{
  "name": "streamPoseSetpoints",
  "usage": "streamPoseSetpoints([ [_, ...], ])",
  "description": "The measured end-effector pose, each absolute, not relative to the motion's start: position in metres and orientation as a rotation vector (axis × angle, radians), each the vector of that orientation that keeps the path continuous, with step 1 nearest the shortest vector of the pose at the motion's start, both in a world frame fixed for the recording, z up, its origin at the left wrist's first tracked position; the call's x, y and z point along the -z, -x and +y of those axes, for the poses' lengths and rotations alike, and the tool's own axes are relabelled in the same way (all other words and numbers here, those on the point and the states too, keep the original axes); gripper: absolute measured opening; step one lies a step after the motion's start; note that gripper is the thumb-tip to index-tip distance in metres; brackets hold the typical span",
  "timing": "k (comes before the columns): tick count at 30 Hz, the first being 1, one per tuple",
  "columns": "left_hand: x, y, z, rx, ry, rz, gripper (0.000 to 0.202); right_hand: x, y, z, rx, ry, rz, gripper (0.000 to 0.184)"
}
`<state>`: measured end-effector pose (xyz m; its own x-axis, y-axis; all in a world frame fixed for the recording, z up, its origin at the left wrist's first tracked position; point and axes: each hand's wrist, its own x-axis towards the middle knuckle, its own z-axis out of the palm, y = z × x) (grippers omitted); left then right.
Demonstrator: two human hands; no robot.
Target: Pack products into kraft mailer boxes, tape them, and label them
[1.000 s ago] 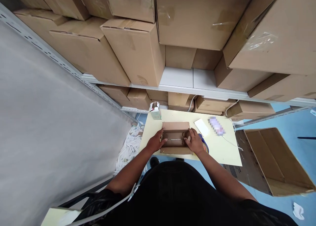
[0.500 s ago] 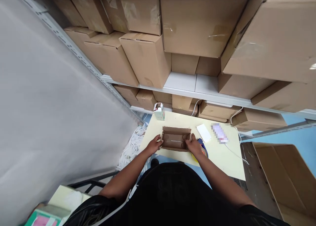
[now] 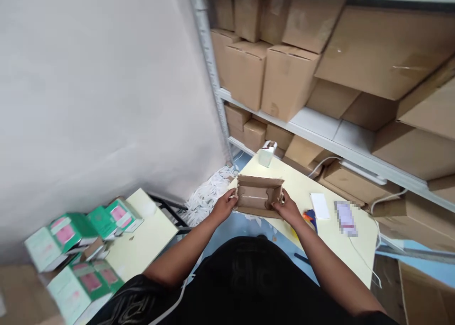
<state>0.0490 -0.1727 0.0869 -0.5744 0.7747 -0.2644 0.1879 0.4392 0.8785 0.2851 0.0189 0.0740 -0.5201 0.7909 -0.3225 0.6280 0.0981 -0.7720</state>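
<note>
An open brown cardboard box [image 3: 253, 196], with nothing seen inside, is held between my two hands above the front edge of the pale yellow table [image 3: 341, 254]. My left hand [image 3: 225, 206] is closed on its left end, thumb toward the inside. At the opposite end, my right hand [image 3: 287, 206] grips the wall with the thumb inside. Close to my right forearm lies a blue and orange object [image 3: 310, 217], partly hidden by that arm. A white flat card or box [image 3: 320, 206] rests to the right of it.
A small white and green carton [image 3: 267, 153] stands at the table's back corner. Shelves [image 3: 316, 130] of brown boxes rise behind. Paper scraps [image 3: 209, 192] litter the floor by the wall. Green and pink cartons [image 3: 76, 232] sit on a second table [image 3: 142, 235] at left.
My view has turned left, bringing the second table and its green cartons into sight. The cardboard box is still in both hands and has shifted toward the table's left edge.
</note>
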Motion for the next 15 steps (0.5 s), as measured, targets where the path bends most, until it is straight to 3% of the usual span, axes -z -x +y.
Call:
streamPoseSetpoints([
  [6, -0.096, -0.040, -0.293, -1.320, -0.851, 2.072, 0.061, -0.094, -0.236, -0.044, -1.090, 1.385, -2.304, 0.070],
  [15, -0.119, -0.023, -0.534, -1.547, -0.584, 2.169, 0.052, -0.125, -0.144, -0.192, -1.103, 1.066, -2.536, 0.066],
])
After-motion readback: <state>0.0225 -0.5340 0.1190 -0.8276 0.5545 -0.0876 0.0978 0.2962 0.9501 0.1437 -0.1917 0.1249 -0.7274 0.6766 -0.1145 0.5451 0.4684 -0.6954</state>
